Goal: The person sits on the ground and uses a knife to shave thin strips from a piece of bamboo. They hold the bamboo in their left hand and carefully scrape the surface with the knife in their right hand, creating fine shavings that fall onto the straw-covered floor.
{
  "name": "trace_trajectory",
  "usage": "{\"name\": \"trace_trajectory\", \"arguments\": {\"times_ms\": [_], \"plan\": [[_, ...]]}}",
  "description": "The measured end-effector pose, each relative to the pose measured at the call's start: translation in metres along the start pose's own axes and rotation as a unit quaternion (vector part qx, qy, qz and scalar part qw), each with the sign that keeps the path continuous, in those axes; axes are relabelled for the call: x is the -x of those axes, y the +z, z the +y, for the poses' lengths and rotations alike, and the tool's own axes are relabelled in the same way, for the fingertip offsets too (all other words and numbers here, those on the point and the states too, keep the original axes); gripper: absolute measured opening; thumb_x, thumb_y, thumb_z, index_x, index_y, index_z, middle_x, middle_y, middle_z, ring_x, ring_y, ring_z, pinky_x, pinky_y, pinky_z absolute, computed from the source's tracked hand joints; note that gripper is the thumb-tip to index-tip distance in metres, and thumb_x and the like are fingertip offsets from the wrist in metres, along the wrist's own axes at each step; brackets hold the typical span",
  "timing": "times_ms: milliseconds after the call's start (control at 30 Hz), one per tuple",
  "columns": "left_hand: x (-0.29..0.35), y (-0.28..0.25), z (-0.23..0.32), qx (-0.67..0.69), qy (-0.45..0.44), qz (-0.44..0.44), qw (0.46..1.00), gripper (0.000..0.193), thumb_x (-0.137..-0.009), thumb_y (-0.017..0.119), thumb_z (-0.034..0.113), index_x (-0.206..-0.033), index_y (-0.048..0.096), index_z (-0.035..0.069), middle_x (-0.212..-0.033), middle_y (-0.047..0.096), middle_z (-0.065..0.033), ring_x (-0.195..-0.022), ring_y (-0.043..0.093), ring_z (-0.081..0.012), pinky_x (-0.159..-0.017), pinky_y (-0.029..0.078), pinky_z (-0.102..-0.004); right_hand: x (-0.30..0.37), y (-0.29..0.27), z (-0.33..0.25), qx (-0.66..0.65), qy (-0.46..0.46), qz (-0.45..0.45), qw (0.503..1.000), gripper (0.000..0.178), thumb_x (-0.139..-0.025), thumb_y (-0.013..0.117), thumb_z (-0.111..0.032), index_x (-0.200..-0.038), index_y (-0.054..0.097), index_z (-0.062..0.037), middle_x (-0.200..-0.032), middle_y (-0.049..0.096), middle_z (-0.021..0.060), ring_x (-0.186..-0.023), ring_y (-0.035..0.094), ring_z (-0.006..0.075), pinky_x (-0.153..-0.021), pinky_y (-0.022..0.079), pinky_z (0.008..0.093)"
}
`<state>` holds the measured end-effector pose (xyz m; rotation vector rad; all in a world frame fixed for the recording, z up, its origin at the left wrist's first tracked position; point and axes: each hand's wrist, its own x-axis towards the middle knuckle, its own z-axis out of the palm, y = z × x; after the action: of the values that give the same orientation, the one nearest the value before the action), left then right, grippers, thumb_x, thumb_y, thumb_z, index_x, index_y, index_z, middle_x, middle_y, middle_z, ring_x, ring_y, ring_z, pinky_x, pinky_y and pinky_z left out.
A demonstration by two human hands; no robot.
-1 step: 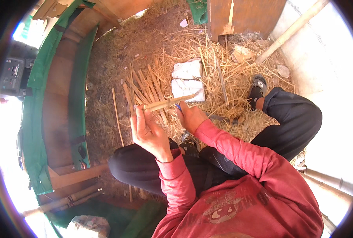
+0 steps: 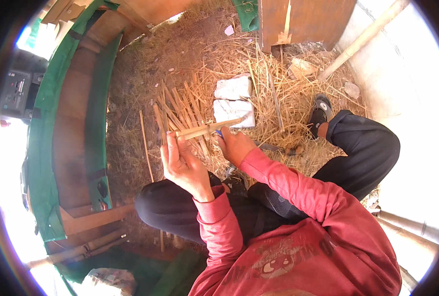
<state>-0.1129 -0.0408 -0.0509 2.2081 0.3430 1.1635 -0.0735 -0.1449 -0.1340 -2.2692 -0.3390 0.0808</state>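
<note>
My left hand (image 2: 184, 166) is closed on the near-left end of a split bamboo strip (image 2: 196, 131), pinching it between thumb and fingers. The pale strip slants up to the right, and its tapered tip passes in front of a white block. Just under the strip's middle, my right hand (image 2: 237, 147) is closed around a small blue tool (image 2: 219, 133). Only a bit of blue shows at the fingertips; its blade or working end cannot be made out. Below and beyond the strip lies a fanned pile of split bamboo pieces (image 2: 184, 104) on the ground.
Two white blocks (image 2: 233, 88) sit ahead, amid straw-like shavings (image 2: 266, 98). A brown wooden board (image 2: 308, 22) stands at the far side, with a bamboo pole (image 2: 362, 39) leaning on the right. A green-edged wooden frame (image 2: 71, 123) is at left, a plastic bag (image 2: 110, 282) at lower left.
My right hand and the blue tool have shifted slightly left along the strip. My left hand and the strip have moved only a hair.
</note>
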Motion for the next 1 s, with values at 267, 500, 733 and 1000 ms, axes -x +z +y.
{"name": "trace_trajectory", "arguments": {"times_ms": [267, 500, 733, 1000], "plan": [[0.003, -0.004, -0.004, 0.026, 0.014, -0.008, 1.000, 0.017, -0.094, 0.059, 0.007, -0.107, 0.067, -0.003, -0.080, 0.060, -0.0135, -0.063, 0.059, -0.0264, -0.056, 0.046, -0.0360, 0.002, 0.005, 0.007, 0.047, 0.025, -0.014, 0.998, 0.028, -0.097, 0.052, -0.032, -0.106, 0.053, -0.0055, -0.064, 0.063, 0.0245, -0.061, 0.063, 0.0454, -0.057, 0.051, 0.0558], [0.000, -0.004, 0.006, 0.030, 0.034, -0.029, 0.999, 0.016, -0.092, 0.060, 0.003, -0.106, 0.066, -0.003, -0.082, 0.062, -0.0156, -0.068, 0.063, -0.0301, -0.058, 0.048, -0.0371, 0.001, 0.012, 0.031, 0.055, -0.016, -0.007, 0.998, 0.032, -0.097, 0.051, -0.028, -0.115, 0.053, -0.0020, -0.064, 0.063, 0.0239, -0.062, 0.064, 0.0448, -0.058, 0.051, 0.0545], [0.002, -0.003, 0.007, 0.023, 0.032, -0.045, 0.998, 0.015, -0.092, 0.059, 0.003, -0.105, 0.066, -0.003, -0.088, 0.066, -0.0157, -0.074, 0.066, -0.0304, -0.064, 0.051, -0.0367, 0.007, -0.017, 0.004, 0.001, -0.022, -0.049, 0.999, 0.034, -0.100, 0.045, -0.035, -0.110, 0.053, -0.0032, -0.073, 0.065, 0.0258, -0.071, 0.065, 0.0438, -0.066, 0.051, 0.0558], [0.002, 0.004, 0.004, 0.022, 0.040, -0.019, 0.999, 0.015, -0.093, 0.058, 0.004, -0.105, 0.067, 0.000, -0.079, 0.063, -0.0137, -0.064, 0.060, -0.0264, -0.057, 0.047, -0.0351, -0.020, 0.024, 0.045, 0.045, 0.030, -0.026, 0.998, 0.031, -0.098, 0.050, -0.031, -0.115, 0.053, -0.0044, -0.075, 0.066, 0.0248, -0.070, 0.065, 0.0450, -0.066, 0.053, 0.0543]]}}
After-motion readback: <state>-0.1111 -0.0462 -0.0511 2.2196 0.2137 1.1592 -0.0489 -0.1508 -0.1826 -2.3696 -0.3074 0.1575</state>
